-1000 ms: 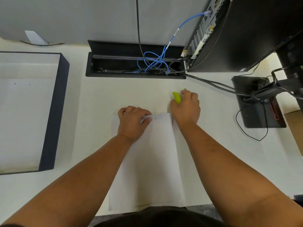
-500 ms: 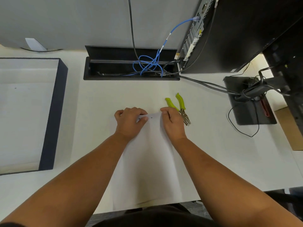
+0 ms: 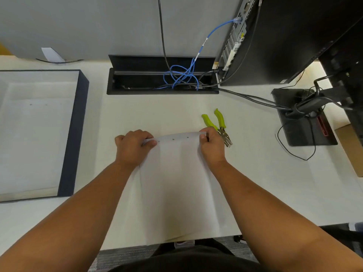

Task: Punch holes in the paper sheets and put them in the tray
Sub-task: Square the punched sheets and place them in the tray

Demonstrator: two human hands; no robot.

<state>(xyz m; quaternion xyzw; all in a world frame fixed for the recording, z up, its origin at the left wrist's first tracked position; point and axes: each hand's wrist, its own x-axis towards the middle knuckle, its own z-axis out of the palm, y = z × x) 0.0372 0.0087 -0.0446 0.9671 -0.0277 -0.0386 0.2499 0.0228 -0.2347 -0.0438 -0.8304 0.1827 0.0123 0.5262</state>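
Observation:
A white paper sheet (image 3: 176, 183) lies in front of me on the desk, its far edge lifted and showing three small punched holes. My left hand (image 3: 133, 148) pinches the sheet's far left corner. My right hand (image 3: 212, 148) pinches the far right corner. A hole punch with lime-green handles (image 3: 218, 122) rests on the desk just right of my right hand, apart from it. The dark-rimmed tray (image 3: 72, 134) sits at the left, with a punched white sheet lying inside it.
A black cable box (image 3: 163, 75) with blue and black cables lies open at the desk's back. A black computer tower (image 3: 284, 40) stands at the back right. A monitor base (image 3: 302, 118) with cables sits at the right. The desk's front edge runs below the sheet.
My right hand let go of the green hole punch, left it on the desk and moved to the sheet's right corner. Both hands have lifted the sheet's far edge.

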